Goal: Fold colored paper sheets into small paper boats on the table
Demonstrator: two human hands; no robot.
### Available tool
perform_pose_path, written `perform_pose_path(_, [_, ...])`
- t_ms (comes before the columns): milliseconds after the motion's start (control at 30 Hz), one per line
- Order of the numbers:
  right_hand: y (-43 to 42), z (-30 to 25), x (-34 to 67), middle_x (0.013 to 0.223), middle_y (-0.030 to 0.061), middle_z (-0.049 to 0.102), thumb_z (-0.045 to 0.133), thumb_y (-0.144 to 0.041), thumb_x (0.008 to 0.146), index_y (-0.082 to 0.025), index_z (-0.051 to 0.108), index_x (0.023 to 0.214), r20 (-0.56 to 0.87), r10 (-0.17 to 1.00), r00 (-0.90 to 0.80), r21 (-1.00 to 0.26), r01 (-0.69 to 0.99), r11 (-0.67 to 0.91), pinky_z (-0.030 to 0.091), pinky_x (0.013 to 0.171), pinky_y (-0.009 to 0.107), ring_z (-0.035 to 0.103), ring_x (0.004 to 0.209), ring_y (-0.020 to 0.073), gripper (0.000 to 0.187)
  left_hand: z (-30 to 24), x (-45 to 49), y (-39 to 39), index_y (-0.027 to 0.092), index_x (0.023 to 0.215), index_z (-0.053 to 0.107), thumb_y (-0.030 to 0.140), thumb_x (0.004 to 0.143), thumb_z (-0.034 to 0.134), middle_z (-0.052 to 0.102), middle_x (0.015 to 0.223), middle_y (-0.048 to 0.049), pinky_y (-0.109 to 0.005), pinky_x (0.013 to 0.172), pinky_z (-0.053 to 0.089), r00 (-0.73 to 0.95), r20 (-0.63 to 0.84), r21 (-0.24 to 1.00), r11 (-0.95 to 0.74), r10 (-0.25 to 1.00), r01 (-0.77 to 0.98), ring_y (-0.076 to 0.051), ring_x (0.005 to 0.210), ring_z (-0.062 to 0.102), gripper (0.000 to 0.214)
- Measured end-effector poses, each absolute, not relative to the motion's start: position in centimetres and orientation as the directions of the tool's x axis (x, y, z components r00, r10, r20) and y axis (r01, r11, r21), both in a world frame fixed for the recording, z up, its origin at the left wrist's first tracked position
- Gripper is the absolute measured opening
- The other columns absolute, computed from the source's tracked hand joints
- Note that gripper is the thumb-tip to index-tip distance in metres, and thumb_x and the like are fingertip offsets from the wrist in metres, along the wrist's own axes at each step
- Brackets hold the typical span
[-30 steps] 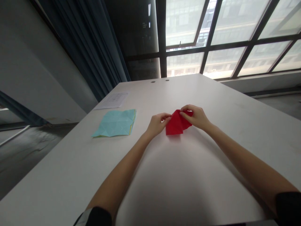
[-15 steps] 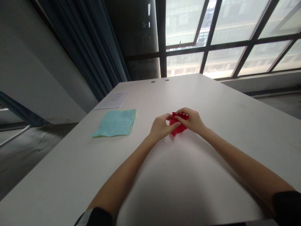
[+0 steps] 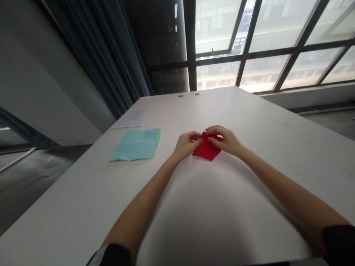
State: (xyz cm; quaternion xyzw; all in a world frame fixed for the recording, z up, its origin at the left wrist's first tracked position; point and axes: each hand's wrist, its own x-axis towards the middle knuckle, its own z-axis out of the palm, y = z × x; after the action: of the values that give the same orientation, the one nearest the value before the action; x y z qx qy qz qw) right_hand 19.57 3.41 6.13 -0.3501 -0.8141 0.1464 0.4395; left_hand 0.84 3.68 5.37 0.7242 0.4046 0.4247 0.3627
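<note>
A folded piece of red paper (image 3: 207, 149) is held between both hands just over the white table. My left hand (image 3: 187, 143) pinches its upper left side between thumb and fingers. On the upper right side, my right hand (image 3: 223, 139) grips the paper, thumb in front and fingers behind. The lower part of the red paper spreads flat toward me in a pointed shape. Some of its back and top edge is hidden by my fingers.
Left of my hands lies a stack of creased light-blue paper (image 3: 135, 145) with a yellow edge showing. Behind it a printed white sheet (image 3: 133, 118) rests near the left edge of the white table (image 3: 222, 207). A blue curtain (image 3: 108, 51) and windows stand beyond.
The red paper has opened out wider, its lower part now spread flat and pointing toward me. My left thumb has drawn back to the left from the middle of the paper.
</note>
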Motion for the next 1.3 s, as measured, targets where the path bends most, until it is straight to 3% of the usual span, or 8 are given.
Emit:
perform_pose_path(167, [3.3, 6.3, 19.5, 0.091, 0.0038, 0.059, 0.051, -0.01, 0.068, -0.022, 0.059, 0.08, 0.626, 0.694, -0.356, -0.555, 0.422, 0.717, 0.05, 0.074, 0.032, 0.058, 0.083, 0.0167, 0.018, 6.1, 0.4, 3.4, 0.016, 0.085, 0.062, 0.025, 0.072, 0.06, 0.066, 0.088, -0.0042, -0.029, 0.076, 0.048, 0.428, 0.358, 0.781, -0.517, 0.83, 0.35, -0.015, 0.082, 0.061, 0.015])
perform_pose_path(333, [3.1, 6.3, 19.4, 0.094, 0.0049, 0.059, 0.05, -0.008, 0.066, -0.02, 0.057, 0.074, 0.636, 0.668, -0.386, -0.548, 0.384, 0.743, 0.049, 0.073, 0.03, 0.058, 0.082, 0.0159, 0.015, 7.0, 0.0, 3.0, 0.018, 0.073, 0.059, 0.024, 0.064, 0.067, 0.058, 0.11, -0.0067, -0.033, 0.09, 0.041, 0.551, 0.465, 0.549, -0.714, 0.693, 0.435, -0.02, 0.102, 0.053, 0.014])
perform_pose_path(533, [3.1, 6.3, 19.4, 0.075, 0.0006, 0.061, 0.048, -0.005, 0.064, -0.019, 0.055, 0.073, 0.601, 0.692, -0.399, -0.561, 0.406, 0.721, 0.045, 0.064, 0.026, 0.056, 0.067, 0.013, 0.018, 6.6, -0.1, 2.8, 0.018, 0.083, 0.059, 0.025, 0.066, 0.063, 0.063, 0.095, -0.005, -0.033, 0.081, 0.044, 0.624, 0.401, 0.392, -0.741, 0.671, 0.545, -0.02, 0.09, 0.056, 0.019])
perform_pose_path(800, [3.3, 6.2, 19.7, 0.072, -0.0001, 0.06, 0.048, -0.008, 0.063, -0.019, 0.054, 0.071, 0.571, 0.747, -0.34, -0.641, 0.383, 0.665, 0.044, 0.062, 0.026, 0.055, 0.066, 0.0133, 0.015, 5.9, -0.2, 3.2, 0.018, 0.091, 0.059, 0.019, 0.07, 0.056, 0.065, 0.09, -0.003, -0.031, 0.08, 0.045, 0.655, 0.375, 0.462, -0.745, 0.656, 0.482, -0.017, 0.085, 0.059, 0.021])
perform_pose_path(967, [3.5, 6.1, 19.7, 0.073, -0.0008, 0.057, 0.048, -0.009, 0.063, -0.019, 0.051, 0.071, 0.505, 0.797, -0.33, -0.771, 0.244, 0.589, 0.046, 0.064, 0.028, 0.055, 0.068, 0.0132, 0.013, 6.3, -0.2, 2.9, 0.018, 0.081, 0.064, 0.02, 0.068, 0.06, 0.05, 0.124, -0.009, -0.039, 0.094, 0.038, 0.6, 0.463, 0.452, -0.756, 0.652, 0.473, -0.024, 0.115, 0.044, 0.013])
perform_pose_path(1067, [3.4, 6.1, 19.5, 0.07, -0.0023, 0.052, 0.049, -0.01, 0.064, -0.019, 0.049, 0.071, 0.465, 0.816, -0.344, -0.831, 0.147, 0.536, 0.045, 0.061, 0.027, 0.052, 0.064, 0.0115, 0.011, 6.6, -0.2, 2.7, 0.018, 0.077, 0.064, 0.019, 0.065, 0.064, 0.045, 0.131, -0.0087, -0.042, 0.098, 0.034, 0.623, 0.428, 0.516, -0.743, 0.655, 0.426, -0.027, 0.124, 0.035, 0.012])
perform_pose_path(1167, [3.3, 6.2, 19.4, 0.069, -0.0029, 0.05, 0.051, -0.011, 0.065, -0.018, 0.048, 0.071, 0.421, 0.834, -0.356, -0.874, 0.087, 0.478, 0.044, 0.057, 0.025, 0.052, 0.062, 0.0105, 0.01, 6.7, -0.2, 2.7, 0.017, 0.075, 0.064, 0.02, 0.066, 0.064, 0.052, 0.122, -0.0095, -0.042, 0.099, 0.033, 0.657, 0.379, 0.594, -0.716, 0.652, 0.368, -0.028, 0.125, 0.034, 0.009])
perform_pose_path(1300, [3.5, 6.1, 19.6, 0.073, -0.0023, 0.052, 0.054, -0.014, 0.067, -0.018, 0.05, 0.074, 0.385, 0.859, -0.339, -0.89, 0.112, 0.443, 0.043, 0.056, 0.025, 0.052, 0.061, 0.0102, 0.01, 6.5, -0.3, 3.0, 0.016, 0.077, 0.066, 0.019, 0.068, 0.061, 0.061, 0.102, -0.0072, -0.034, 0.089, 0.041, 0.644, 0.332, 0.673, -0.652, 0.689, 0.35, -0.023, 0.101, 0.054, 0.011])
